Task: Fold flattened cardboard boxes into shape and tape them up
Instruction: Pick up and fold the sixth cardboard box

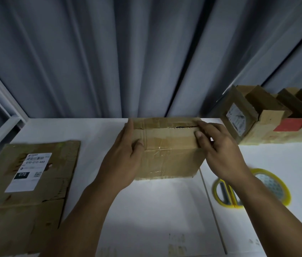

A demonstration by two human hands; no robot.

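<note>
Both hands, left hand (126, 154) and right hand (220, 151), clasp the box (167, 149) sides, fingers pressing its flaps shut for taping. The tape dispenser (252, 188) waits nearby on the bench (155, 210).

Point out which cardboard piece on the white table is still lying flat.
The flattened brown cardboard box at the left edge, bearing a white shipping label. The box between the hands and the row of boxes at the right are all folded up.
</note>
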